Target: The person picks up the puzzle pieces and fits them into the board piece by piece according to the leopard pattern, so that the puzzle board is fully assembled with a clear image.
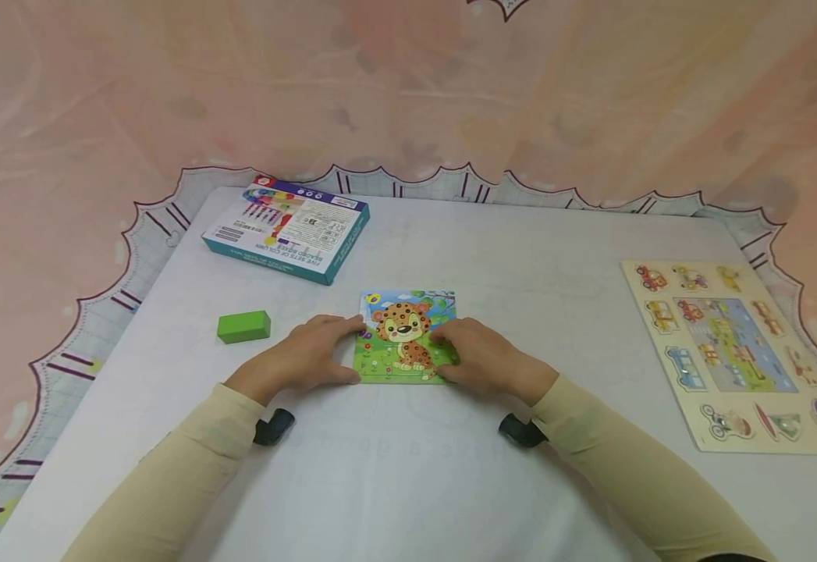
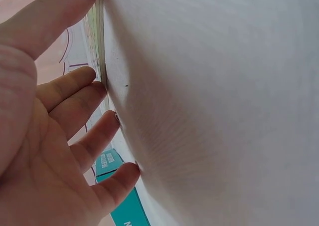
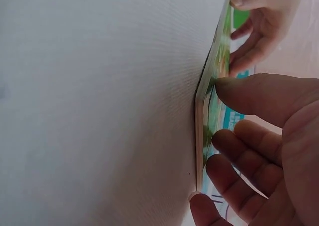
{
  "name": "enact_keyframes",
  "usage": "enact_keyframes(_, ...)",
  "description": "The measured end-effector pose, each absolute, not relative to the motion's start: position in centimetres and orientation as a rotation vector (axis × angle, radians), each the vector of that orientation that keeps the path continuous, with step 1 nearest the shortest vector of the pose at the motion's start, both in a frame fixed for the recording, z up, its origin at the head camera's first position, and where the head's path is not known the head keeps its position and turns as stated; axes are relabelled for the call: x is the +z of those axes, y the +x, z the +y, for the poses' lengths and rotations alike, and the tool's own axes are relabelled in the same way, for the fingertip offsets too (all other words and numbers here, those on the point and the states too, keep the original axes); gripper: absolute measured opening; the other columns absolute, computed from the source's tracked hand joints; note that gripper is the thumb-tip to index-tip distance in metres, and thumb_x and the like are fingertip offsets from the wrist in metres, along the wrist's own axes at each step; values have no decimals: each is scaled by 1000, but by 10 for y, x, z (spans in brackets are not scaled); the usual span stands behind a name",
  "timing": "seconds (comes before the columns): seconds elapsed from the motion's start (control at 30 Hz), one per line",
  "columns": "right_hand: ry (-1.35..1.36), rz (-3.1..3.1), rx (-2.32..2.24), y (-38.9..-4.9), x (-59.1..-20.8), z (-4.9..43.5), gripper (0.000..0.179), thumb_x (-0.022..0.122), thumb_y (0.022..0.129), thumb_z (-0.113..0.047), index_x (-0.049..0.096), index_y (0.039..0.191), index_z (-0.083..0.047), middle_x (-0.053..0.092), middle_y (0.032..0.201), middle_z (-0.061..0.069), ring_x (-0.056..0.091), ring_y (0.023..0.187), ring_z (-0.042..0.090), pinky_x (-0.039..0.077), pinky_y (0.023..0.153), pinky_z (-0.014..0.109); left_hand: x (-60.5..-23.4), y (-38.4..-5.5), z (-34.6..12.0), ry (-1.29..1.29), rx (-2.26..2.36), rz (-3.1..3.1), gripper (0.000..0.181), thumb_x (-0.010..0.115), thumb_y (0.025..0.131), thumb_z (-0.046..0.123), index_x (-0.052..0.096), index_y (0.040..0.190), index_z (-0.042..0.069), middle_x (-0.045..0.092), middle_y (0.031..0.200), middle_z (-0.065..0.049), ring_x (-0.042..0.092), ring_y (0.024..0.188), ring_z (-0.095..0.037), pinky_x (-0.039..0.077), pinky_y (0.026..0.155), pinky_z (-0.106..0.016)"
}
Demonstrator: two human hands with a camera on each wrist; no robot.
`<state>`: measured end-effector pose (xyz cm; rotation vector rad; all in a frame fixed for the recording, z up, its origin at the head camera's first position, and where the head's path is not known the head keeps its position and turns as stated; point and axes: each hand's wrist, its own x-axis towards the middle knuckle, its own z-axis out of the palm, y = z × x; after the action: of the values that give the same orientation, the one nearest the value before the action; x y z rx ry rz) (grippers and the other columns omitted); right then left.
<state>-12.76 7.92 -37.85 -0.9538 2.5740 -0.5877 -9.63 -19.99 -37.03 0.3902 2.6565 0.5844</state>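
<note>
A small square jigsaw puzzle (image 1: 399,355) with a cartoon leopard cub on a green and blue scene lies flat on the white table. My left hand (image 1: 310,353) touches its left side, thumb near the lower corner and fingers higher up; the left wrist view shows the fingers (image 2: 79,99) spread along the edge. At the right side, my right hand (image 1: 481,357) rests its thumb and fingertips on the picture's border. In the right wrist view the right thumb (image 3: 259,96) touches the picture near a corner, with bent fingers along the adjoining edge. Fingertips hide parts of the picture.
A green block (image 1: 243,327) lies left of my left hand. Behind it is a flat teal and purple toy box (image 1: 289,226). On the right side of the table (image 1: 394,484) lies a wooden peg board (image 1: 720,425) with vehicle pictures. A patterned cloth (image 1: 408,94) hangs behind.
</note>
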Motion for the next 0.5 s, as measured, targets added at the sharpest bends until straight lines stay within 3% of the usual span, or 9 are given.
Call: enact_keyframes(0.5, -827, 2678, -631, -140, -351, 117, 49, 70, 94, -25, 57, 135, -2, 60, 131, 12, 57, 116, 29, 49, 98, 46, -368, -101, -206, 416, 537, 2650, 82, 79, 84, 31, 41, 153, 8, 42, 153, -16, 34, 142, -39, 30, 114, -57)
